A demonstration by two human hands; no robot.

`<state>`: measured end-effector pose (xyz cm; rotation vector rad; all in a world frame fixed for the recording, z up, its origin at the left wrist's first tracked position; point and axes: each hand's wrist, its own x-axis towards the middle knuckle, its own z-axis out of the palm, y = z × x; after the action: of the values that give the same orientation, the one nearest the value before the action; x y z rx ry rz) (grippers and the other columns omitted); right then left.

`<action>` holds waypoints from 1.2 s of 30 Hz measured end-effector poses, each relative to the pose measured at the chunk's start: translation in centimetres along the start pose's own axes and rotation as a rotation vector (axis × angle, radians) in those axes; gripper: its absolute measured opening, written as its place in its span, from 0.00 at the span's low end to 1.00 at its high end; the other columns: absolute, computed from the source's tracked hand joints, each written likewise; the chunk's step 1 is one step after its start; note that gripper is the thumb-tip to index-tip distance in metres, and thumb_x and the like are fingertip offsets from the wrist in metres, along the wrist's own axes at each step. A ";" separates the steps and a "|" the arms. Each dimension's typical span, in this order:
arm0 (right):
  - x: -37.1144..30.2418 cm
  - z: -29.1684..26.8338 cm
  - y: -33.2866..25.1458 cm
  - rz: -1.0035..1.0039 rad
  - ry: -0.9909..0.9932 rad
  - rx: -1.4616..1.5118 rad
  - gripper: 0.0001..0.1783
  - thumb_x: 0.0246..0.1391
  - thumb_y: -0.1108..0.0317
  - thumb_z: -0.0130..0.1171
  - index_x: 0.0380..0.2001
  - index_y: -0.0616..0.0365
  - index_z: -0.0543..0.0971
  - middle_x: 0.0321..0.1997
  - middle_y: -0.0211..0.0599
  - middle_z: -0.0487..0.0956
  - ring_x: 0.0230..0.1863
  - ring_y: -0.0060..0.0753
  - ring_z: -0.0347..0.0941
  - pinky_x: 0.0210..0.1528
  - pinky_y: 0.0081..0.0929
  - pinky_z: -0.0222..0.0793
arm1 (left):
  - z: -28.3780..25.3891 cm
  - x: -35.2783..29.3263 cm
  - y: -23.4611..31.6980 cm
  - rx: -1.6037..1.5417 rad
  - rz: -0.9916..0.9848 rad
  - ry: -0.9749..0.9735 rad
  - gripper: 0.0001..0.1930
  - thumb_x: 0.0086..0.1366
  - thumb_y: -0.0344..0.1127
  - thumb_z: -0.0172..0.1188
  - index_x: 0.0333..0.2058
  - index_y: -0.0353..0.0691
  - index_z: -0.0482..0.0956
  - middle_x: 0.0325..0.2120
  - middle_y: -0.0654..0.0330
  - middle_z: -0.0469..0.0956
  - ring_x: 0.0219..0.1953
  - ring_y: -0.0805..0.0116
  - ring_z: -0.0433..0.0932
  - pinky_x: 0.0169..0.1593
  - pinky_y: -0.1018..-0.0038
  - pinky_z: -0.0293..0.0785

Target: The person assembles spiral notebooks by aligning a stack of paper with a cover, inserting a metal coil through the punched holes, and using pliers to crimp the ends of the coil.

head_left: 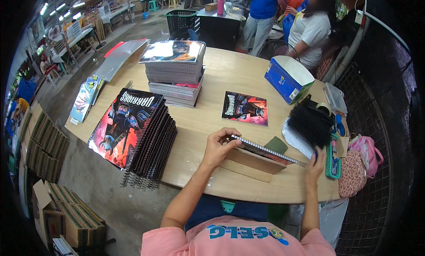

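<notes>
My left hand point(218, 149) is closed on the left end of a spiral notebook point(265, 154), its thumb on the bound edge. The notebook is tilted up on the table, spine on top, with a plain brown side facing me. A wire-like coil runs along the spine and sticks out at the right end. Beside that coil end is my right hand point(314, 167), fingers raised and apart, nothing visible in them. Just beyond it lies a heap of black spiral coils point(310, 125). An uncoiled book point(245, 108) with a red and black cover lies flat behind the notebook.
A tall stack of coiled notebooks point(133, 132) stands at left, with a stack of books point(173, 72) behind. At right are a blue box point(290, 79), a green tray point(332, 161) and a patterned pouch point(352, 173). Cartons point(73, 211) sit on the floor; two people stand beyond the table.
</notes>
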<state>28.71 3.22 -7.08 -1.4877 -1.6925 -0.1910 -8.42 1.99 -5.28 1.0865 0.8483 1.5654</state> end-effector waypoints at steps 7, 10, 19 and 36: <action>12.2 -2.4 -19.7 -1.035 -0.221 0.040 0.22 0.38 0.63 0.68 0.40 0.56 0.79 0.40 0.32 0.77 0.43 0.32 0.73 0.61 0.48 0.57 | 0.0 -0.2 0.5 0.003 -0.084 0.027 0.11 0.56 0.25 0.66 0.39 0.32 0.79 0.32 0.60 0.80 0.33 0.76 0.76 0.38 0.80 0.73; 13.4 -0.8 -23.0 -1.358 -0.157 -0.074 0.14 0.42 0.65 0.62 0.36 0.53 0.79 0.36 0.25 0.76 0.44 0.26 0.72 0.67 0.57 0.47 | -0.1 0.0 0.2 -0.002 -0.120 0.033 0.12 0.56 0.25 0.67 0.40 0.32 0.79 0.32 0.62 0.81 0.32 0.78 0.76 0.37 0.81 0.73; 13.4 0.6 -25.0 -1.567 -0.328 -0.193 0.08 0.42 0.64 0.57 0.24 0.55 0.80 0.30 0.29 0.76 0.42 0.26 0.72 0.61 0.50 0.58 | -0.5 0.2 0.0 -0.063 -0.079 0.010 0.11 0.54 0.24 0.68 0.37 0.32 0.81 0.28 0.62 0.81 0.30 0.79 0.76 0.35 0.82 0.72; 2.2 -0.7 0.4 0.118 -0.415 0.053 0.17 0.48 0.65 0.64 0.40 0.66 0.80 0.37 0.47 0.78 0.44 0.48 0.74 0.52 0.37 0.67 | 4.5 -0.3 5.4 1.302 0.851 -0.136 0.22 0.52 0.37 0.63 0.49 0.58 0.79 0.25 0.67 0.73 0.34 0.68 0.75 0.44 0.64 0.67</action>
<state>29.60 4.50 -5.37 -1.6624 -1.9040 0.2406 -6.00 0.40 1.11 2.7162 1.4679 1.4453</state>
